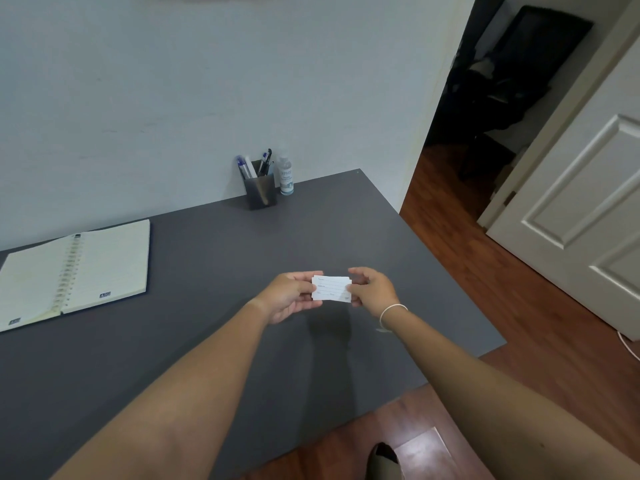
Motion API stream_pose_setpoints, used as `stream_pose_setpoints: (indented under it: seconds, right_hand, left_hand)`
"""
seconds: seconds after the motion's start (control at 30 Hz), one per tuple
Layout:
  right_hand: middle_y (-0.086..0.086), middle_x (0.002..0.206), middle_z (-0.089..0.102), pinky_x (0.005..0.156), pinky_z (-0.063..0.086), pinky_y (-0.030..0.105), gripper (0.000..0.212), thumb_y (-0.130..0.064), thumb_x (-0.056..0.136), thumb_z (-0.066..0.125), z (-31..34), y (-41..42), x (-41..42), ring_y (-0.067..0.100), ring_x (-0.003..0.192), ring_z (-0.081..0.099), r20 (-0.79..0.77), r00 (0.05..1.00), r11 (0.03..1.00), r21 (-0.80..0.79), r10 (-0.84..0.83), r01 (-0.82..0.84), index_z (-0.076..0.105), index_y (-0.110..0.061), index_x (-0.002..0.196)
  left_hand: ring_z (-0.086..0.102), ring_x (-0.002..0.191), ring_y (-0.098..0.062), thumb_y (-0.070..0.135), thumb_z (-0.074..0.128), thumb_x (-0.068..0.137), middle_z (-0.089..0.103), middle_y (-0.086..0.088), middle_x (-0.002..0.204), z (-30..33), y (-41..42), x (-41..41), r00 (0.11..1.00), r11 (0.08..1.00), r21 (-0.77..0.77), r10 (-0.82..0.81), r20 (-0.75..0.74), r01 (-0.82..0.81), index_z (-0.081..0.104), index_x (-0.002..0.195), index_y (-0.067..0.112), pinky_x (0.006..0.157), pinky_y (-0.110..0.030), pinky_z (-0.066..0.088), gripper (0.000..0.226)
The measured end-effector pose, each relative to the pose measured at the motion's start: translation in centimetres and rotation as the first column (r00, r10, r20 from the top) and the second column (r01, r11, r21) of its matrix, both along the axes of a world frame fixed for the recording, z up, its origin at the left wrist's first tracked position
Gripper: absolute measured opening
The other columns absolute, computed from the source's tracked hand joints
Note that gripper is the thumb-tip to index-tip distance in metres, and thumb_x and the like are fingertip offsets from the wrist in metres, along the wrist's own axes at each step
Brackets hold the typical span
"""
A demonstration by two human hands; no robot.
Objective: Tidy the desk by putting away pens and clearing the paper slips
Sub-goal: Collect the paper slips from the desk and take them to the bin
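Paper slip: a small white lined slip, being held up above the grey desk, between both hands, near the desk's right side.
Left hand: pinching the slip's left edge, thumb on top and fingers curling underneath, closed on the paper.
Right hand: gripping the slip's right edge the same way, fingers closed on it; a thin white band is sitting on the wrist.
Pens: standing upright in a dark pen holder at the desk's far edge against the wall.
Bottle: a small clear bottle standing just beside the holder, on its right.
Notebook: a spiral-bound book lying open at the far left of the desk, well apart from the hands.
In the way: nothing is lying on the desk between the hands and the holder.
Edges: the desk's right edge is running just beside the right hand, with wooden floor beyond it; the near edge is cutting under the right forearm.
Open room: bare grey surface is stretching between the notebook and the hands; a white door is standing open at the right.
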State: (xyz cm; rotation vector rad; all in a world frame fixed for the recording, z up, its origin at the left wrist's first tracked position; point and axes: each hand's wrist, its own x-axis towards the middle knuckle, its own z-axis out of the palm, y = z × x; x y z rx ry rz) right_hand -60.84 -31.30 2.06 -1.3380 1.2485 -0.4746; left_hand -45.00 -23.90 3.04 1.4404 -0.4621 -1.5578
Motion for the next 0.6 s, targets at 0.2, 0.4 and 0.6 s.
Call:
stream_pose_setpoints:
  seconds: [0.2, 0.4, 0.6]
  right_hand:
    - [0.004, 0.085, 0.060, 0.041, 0.050, 0.017, 0.022, 0.001, 0.089, 0.054, -0.5, -1.5, -1.4, 0.015, 0.059, 0.056, 0.096, 0.993, 0.988, 0.147, -0.067, 0.053, 0.060, -0.004, 0.109]
    - [0.016, 0.101, 0.062, 0.044, 0.053, 0.018, 0.018, 0.003, 0.090, 0.053, -1.0, -6.2, -3.3, 0.021, 0.070, 0.064, 0.214, 0.970, 0.979, 0.187, -0.115, 0.075, 0.061, -0.010, 0.099]
    - [0.016, 0.101, 0.064, 0.045, 0.053, 0.018, 0.018, 0.001, 0.088, 0.057, -2.0, -14.1, -5.2, 0.032, 0.087, 0.065, 0.189, 0.980, 0.987, 0.157, -0.066, 0.036, 0.062, -0.014, 0.081]
  left_hand:
    - [0.059, 0.093, -0.022, -0.006, 0.047, 0.089, 0.061, -0.010, 0.106, -0.6, -2.1, -1.1, 0.997, 0.998, 0.017, -0.056, 0.048, 0.055, 0.057, 0.123, 0.010, 0.072, -0.026, 0.061, 0.038]
    - [0.058, 0.097, -0.023, -0.007, 0.045, 0.089, 0.060, -0.011, 0.106, -0.6, -6.7, -3.4, 0.994, 0.998, 0.017, -0.058, 0.089, 0.057, 0.060, 0.118, 0.010, 0.074, -0.025, 0.060, 0.037]
    - [0.061, 0.089, -0.021, -0.008, 0.044, 0.089, 0.061, -0.015, 0.109, -1.1, -13.7, -5.9, 0.994, 1.000, 0.020, -0.001, 0.109, -0.001, 0.059, 0.117, 0.007, 0.072, -0.024, 0.059, 0.036]
